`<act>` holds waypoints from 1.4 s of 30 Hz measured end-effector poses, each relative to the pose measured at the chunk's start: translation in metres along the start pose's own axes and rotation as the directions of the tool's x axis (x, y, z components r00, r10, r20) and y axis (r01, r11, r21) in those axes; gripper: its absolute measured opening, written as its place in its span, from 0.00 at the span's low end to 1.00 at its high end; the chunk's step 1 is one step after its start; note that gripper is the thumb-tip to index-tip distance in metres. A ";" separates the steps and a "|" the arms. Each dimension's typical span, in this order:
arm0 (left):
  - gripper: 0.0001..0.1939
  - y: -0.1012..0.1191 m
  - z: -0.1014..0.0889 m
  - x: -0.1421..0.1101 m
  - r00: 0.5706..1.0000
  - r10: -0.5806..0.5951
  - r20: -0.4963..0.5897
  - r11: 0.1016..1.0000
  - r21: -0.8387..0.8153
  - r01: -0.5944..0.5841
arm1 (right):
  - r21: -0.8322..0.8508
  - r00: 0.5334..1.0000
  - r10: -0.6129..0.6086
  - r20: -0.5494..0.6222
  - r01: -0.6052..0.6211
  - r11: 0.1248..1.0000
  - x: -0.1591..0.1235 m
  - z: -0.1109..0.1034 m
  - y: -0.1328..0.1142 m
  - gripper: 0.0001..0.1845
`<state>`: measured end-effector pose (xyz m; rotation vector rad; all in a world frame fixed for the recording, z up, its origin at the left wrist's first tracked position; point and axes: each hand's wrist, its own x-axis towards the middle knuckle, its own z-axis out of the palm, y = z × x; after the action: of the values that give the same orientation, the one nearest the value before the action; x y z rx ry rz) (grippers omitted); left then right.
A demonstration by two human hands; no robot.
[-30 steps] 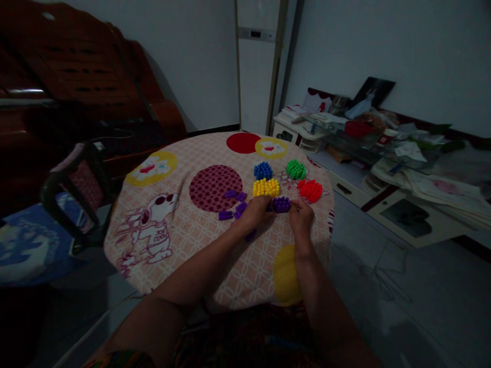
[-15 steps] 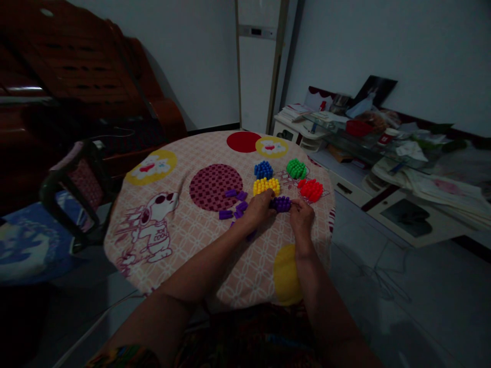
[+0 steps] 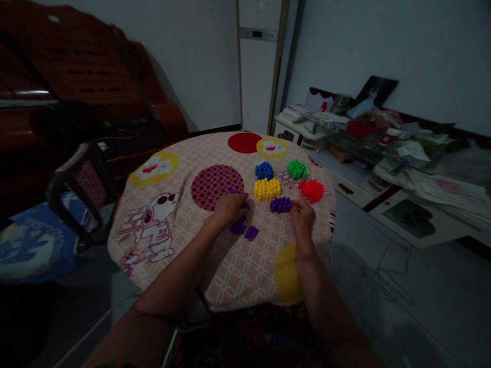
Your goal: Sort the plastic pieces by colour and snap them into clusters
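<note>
Several small purple plastic pieces lie on the patterned tablecloth. Over them is my left hand, fingers bent down and closed among the pieces; what they pinch is hidden. My right hand pinches the right end of a knobbly purple block cluster that rests on the cloth. Just behind it sits a yellow cluster. A blue cluster, a green cluster and a red cluster stand around it, toward the back and right.
A chair stands at the table's left, before a wooden sofa. On the right is a low cabinet with a cluttered glass top. A tall white air conditioner stands at the back.
My left hand has left the purple cluster and moved left, down onto the loose purple pieces. My right hand stays at the purple cluster's right end.
</note>
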<state>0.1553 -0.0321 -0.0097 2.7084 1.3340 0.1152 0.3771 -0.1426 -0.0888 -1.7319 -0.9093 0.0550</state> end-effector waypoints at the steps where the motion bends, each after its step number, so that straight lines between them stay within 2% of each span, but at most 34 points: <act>1: 0.11 0.001 0.005 0.000 1.000 0.009 0.005 1.000 0.004 -0.009 | 0.002 1.000 0.002 0.000 -0.002 1.000 0.000 0.000 0.000 0.15; 4: 0.14 0.004 0.010 0.000 0.999 0.033 -0.013 0.999 -0.018 -0.033 | -0.005 1.000 0.004 -0.004 -0.004 1.000 0.000 -0.001 -0.003 0.15; 7: 0.14 0.008 0.006 0.000 0.996 0.067 -0.064 0.993 -0.089 -0.073 | 0.002 1.000 0.010 -0.001 -0.010 1.000 0.000 -0.001 -0.004 0.15; 12: 0.10 0.026 0.001 -0.004 0.972 0.199 -0.128 0.943 -0.244 -0.225 | 0.007 1.000 0.014 -0.004 -0.014 1.000 0.000 0.000 -0.002 0.15; 17: 0.11 0.055 0.012 -0.009 0.957 0.253 -0.140 0.885 -0.367 -0.288 | 0.009 1.000 0.001 -0.008 -0.001 1.000 0.001 -0.001 -0.003 0.15; 22: 0.04 0.071 0.026 -0.004 0.956 0.270 -0.111 0.881 -0.373 -0.292 | -0.013 1.000 -0.014 0.001 0.014 1.000 0.001 -0.002 -0.004 0.15; 26: 0.02 0.070 0.030 -0.001 0.949 0.278 -0.146 0.855 -0.413 -0.314 | -0.017 1.000 -0.020 -0.006 0.019 1.000 0.000 -0.003 -0.004 0.15; 37: 0.05 0.075 0.040 0.005 0.943 0.260 -0.211 0.854 -0.405 -0.326 | 0.018 1.000 0.008 -0.016 -0.007 1.000 0.001 -0.001 -0.003 0.13; 40: 0.08 0.065 0.031 -0.001 0.937 0.238 -0.257 0.865 -0.382 -0.325 | 0.015 1.000 0.003 -0.012 -0.003 1.000 0.001 -0.001 -0.003 0.14; 42: 0.08 0.049 0.018 -0.004 0.945 0.200 -0.259 0.893 -0.348 -0.284 | 0.015 1.000 0.002 -0.005 -0.002 1.000 0.000 -0.001 -0.003 0.14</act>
<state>0.1936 -0.0658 -0.0207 2.5573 0.8857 0.6423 0.3762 -0.1430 -0.0855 -1.7185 -0.9018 0.0588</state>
